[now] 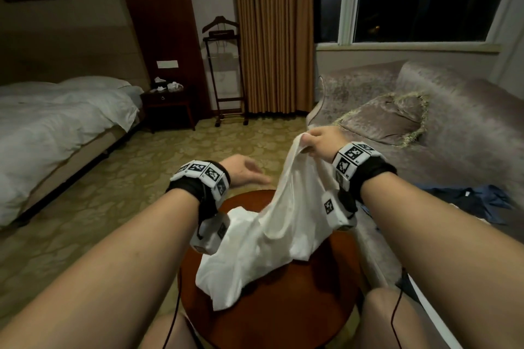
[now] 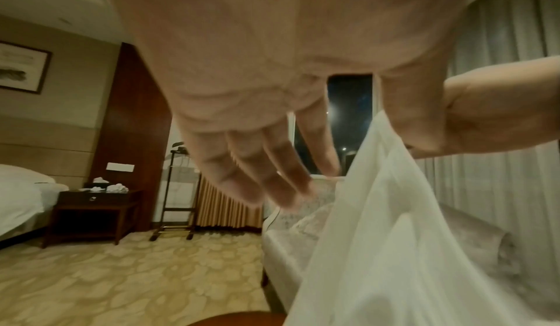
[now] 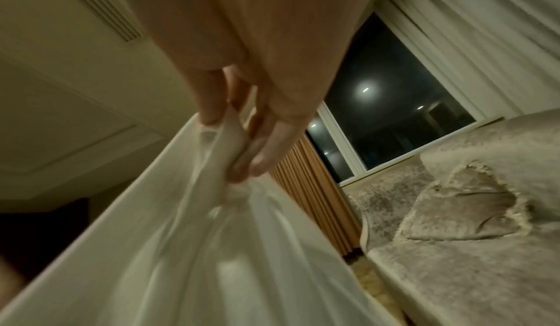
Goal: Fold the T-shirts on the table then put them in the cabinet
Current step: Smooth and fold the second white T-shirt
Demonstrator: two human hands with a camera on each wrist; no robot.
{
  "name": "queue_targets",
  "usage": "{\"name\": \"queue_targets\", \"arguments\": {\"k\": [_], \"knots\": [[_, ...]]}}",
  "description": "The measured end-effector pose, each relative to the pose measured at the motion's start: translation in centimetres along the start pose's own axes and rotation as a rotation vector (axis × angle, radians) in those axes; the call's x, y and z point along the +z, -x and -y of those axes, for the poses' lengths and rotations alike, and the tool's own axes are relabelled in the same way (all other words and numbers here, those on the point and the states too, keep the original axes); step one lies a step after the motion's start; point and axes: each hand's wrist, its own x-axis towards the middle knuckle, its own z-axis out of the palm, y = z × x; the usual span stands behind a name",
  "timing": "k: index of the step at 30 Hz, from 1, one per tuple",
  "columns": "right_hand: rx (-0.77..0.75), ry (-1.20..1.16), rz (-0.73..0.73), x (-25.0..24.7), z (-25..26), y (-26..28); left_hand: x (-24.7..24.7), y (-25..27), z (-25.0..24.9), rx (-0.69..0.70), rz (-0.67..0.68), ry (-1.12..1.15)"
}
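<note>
Lifting the white T-shirt [image 1: 272, 224] off the round table [image 1: 286, 306], we pinch one edge in our right hand [image 1: 320, 142]; its lower part drapes on the tabletop. Our left hand [image 1: 243, 171] hangs spread, empty. Next, we judge, it must catch a matching edge.

Two hands show: the left hand [image 1: 243, 170] and the right hand [image 1: 321, 140]. One white T-shirt [image 1: 272, 235] lies on one round worktop [image 1: 283, 317]. One dark blue garment [image 1: 467, 201] and one cushion [image 1: 388, 119] are on the one sofa [image 1: 459, 159] at right; one bed [image 1: 56, 122] at left.
</note>
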Motion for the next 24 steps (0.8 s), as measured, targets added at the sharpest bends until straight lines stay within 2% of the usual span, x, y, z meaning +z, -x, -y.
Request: {"name": "queue_targets", "arguments": {"k": [2,5,8,11,14,18,20,24], "knots": [[-0.033,-0.057,0.143,0.8,1.3,0.5,-0.2,-0.4,-1.6,0.1,-0.142,0.111],[-0.057,-0.158,0.271,1.4,2.8,0.9,-0.6,-1.0,-3.7,0.188,-0.163,0.28],[-0.053,-0.296,0.284,1.3,3.6,0.9,-0.8,-1.5,-4.5,0.185,-0.154,0.225],[0.012,-0.419,0.222,0.8,3.2,1.0,-0.5,-1.8,-4.2,0.132,-0.235,0.19],[0.102,-0.228,0.186,0.9,1.6,1.4,-0.4,-1.9,-3.6,0.146,-0.346,0.309],[0.238,0.171,0.373,1.9,-1.0,2.5,-0.8,-1.6,-4.0,0.18,-0.432,0.461],[0.276,0.267,0.427,2.5,-1.7,2.6,-1.2,-1.5,-4.3,0.18,-0.496,0.517],[0.291,0.418,0.432,3.0,-2.5,2.6,-2.1,-1.3,-4.4,0.151,-0.617,0.5]]}}
